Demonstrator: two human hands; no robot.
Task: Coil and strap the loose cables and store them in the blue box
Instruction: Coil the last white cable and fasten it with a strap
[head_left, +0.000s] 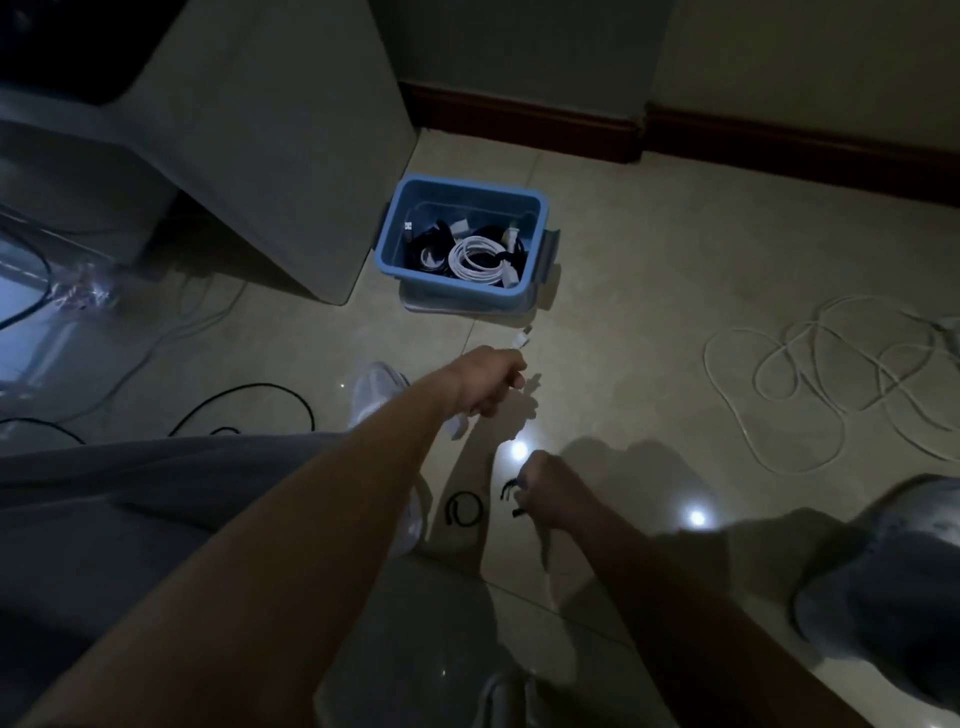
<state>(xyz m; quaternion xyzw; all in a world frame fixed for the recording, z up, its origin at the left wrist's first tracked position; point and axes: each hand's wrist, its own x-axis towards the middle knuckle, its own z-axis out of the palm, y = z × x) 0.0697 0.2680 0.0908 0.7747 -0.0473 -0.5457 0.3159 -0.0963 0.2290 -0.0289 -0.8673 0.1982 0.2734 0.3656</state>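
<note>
The blue box (540, 208) stands on the tiled floor by a grey cabinet and holds coiled white and black cables (475, 260). My left hand (491, 382) reaches out just short of the box and grips a white cable whose plug (521, 340) sticks out past the fingers. Nearer to me, my right hand (545, 493) is curled low over the floor and pinches a black strap (508, 492). A second black strap (464, 510) lies looped on the tiles just left of it. A long loose white cable (831, 374) sprawls on the floor at the right.
A grey cabinet (270, 156) rises at the left of the box. A black cable (249, 402) and a thin white cable (182, 322) trail over the floor at the left. My knees and white shoe (376, 389) frame the hands. A dark skirting board (779, 150) runs along the wall.
</note>
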